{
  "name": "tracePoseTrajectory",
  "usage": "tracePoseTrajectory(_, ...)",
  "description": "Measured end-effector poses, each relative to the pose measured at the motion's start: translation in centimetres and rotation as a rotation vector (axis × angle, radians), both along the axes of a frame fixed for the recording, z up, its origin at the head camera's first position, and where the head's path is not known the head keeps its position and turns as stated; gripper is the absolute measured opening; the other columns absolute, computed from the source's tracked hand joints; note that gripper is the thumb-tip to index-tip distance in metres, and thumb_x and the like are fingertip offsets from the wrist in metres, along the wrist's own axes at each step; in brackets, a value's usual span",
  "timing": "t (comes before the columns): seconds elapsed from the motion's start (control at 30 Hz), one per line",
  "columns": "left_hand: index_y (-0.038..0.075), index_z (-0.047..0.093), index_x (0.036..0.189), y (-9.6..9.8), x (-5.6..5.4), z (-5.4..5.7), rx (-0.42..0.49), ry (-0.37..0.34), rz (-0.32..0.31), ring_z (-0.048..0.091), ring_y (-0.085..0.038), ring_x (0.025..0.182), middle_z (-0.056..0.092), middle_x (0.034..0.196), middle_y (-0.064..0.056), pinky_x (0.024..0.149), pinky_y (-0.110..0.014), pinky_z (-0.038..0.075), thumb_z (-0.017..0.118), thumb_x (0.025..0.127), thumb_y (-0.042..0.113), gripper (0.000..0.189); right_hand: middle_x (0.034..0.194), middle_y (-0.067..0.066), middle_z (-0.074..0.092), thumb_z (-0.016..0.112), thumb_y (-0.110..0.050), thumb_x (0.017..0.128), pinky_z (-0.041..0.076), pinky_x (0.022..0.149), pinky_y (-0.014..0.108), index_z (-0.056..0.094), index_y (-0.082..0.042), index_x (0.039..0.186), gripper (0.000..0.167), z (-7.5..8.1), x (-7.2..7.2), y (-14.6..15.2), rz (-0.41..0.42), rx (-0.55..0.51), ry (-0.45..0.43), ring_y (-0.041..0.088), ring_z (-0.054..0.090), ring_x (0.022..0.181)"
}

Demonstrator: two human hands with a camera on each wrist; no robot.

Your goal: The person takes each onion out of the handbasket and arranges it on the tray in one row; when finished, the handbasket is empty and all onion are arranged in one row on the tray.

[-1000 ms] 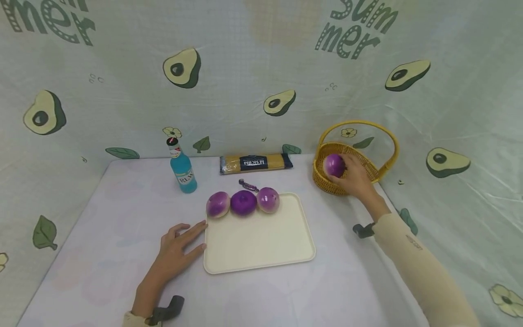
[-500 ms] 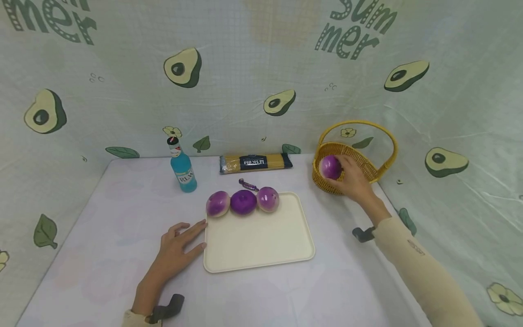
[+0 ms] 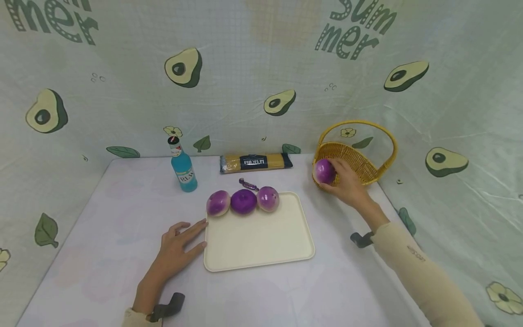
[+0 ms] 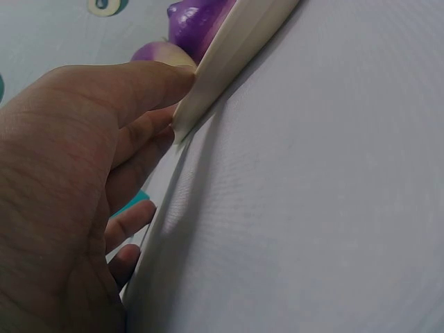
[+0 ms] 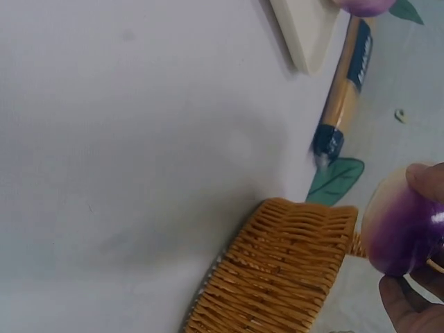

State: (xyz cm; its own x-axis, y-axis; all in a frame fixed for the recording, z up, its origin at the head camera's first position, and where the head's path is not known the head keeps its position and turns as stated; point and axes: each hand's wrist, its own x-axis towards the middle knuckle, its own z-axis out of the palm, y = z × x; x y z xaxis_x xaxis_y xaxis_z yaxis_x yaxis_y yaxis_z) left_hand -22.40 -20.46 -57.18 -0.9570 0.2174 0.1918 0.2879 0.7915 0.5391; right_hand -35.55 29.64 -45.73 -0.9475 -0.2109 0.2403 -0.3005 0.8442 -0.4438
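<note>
My right hand holds a purple-and-white turnip between thumb and fingers, over the left rim of a yellow wicker basket. In the right wrist view the turnip is above the basket's woven side. My left hand lies beside a cream tray, thumb and fingertips touching its left edge. Along the tray's back edge sit three turnips in a row: a left one, a darker flattened middle one and a right one.
Behind the tray lies a small purple wrapped candy, and beyond it a pack of spaghetti. A blue bottle stands at the back left. The basket's tall handle arches up at the back right, near the printed cloth wall.
My right hand has moved a little left and slightly down with the turnip, from inside the basket's opening to its left rim. The left hand and the tray stay put.
</note>
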Motion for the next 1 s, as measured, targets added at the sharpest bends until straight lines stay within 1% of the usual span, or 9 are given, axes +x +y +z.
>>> tracePoseTrajectory(0.17, 0.031, 0.052, 0.148, 0.0, 0.0, 0.1, 0.003, -0.004, 0.001, 0.032, -0.032, 0.135, 0.053, 0.147, 0.005, 0.103, -0.061, 0.02, 0.066, 0.094, 0.048, 0.058, 0.147, 0.02, 0.039, 0.084, -0.015, 0.082, 0.041, 0.104, 0.058, 0.039, -0.003, 0.149, 0.082, -0.2, 0.4, -0.7, 0.027, 0.002, 0.012, 0.041, 0.04, 0.133)
tracePoseTrajectory(0.3, 0.03, 0.052, 0.147, 0.0, 0.0, 0.2, 0.003, -0.005, -0.002, 0.032, -0.032, 0.135, 0.053, 0.147, 0.005, 0.103, -0.06, 0.02, 0.067, 0.094, 0.047, 0.058, 0.148, 0.02, 0.038, 0.085, -0.015, 0.082, 0.041, 0.105, 0.057, 0.04, -0.002, 0.148, 0.081, -0.2, 0.6, -1.2, 0.048, 0.011, 0.025, 0.04, 0.04, 0.134)
tracePoseTrajectory(0.47, 0.03, 0.052, 0.147, 0.2, 0.1, 0.2, 0.004, -0.021, 0.007, 0.032, -0.032, 0.136, 0.054, 0.147, 0.005, 0.103, -0.06, 0.02, 0.066, 0.094, 0.049, 0.058, 0.149, 0.021, 0.037, 0.083, -0.016, 0.084, 0.042, 0.103, 0.057, 0.039, -0.004, 0.15, 0.081, -0.3, 1.1, -1.8, 0.073, 0.007, -0.007, 0.041, 0.041, 0.134)
tracePoseTrajectory(0.6, 0.031, 0.051, 0.148, 0.2, 0.1, 0.2, 0.005, -0.031, 0.009, 0.031, -0.032, 0.136, 0.054, 0.146, 0.005, 0.104, -0.061, 0.019, 0.066, 0.094, 0.049, 0.059, 0.15, 0.018, 0.036, 0.082, -0.016, 0.085, 0.042, 0.104, 0.055, 0.038, -0.005, 0.151, 0.08, -0.5, 1.4, -2.3, 0.086, 0.001, -0.033, 0.04, 0.042, 0.134)
tracePoseTrajectory(0.83, 0.031, 0.051, 0.148, 0.2, 0.1, 0.3, 0.007, -0.026, 0.011, 0.032, -0.032, 0.136, 0.054, 0.146, 0.005, 0.105, -0.061, 0.019, 0.066, 0.094, 0.048, 0.059, 0.15, 0.018, 0.037, 0.083, -0.017, 0.084, 0.043, 0.103, 0.053, 0.038, -0.004, 0.151, 0.082, -0.6, 1.7, -3.1, 0.104, 0.01, -0.035, 0.038, 0.043, 0.133)
tracePoseTrajectory(1.0, 0.031, 0.051, 0.148, 0.2, 0.2, 0.3, 0.004, -0.02, 0.01, 0.032, -0.032, 0.136, 0.054, 0.146, 0.004, 0.105, -0.061, 0.019, 0.066, 0.094, 0.048, 0.059, 0.149, 0.018, 0.038, 0.084, -0.016, 0.083, 0.046, 0.102, 0.05, 0.038, -0.002, 0.151, 0.084, -1.0, 1.9, -3.5, 0.138, 0.0, -0.021, 0.037, 0.046, 0.131)
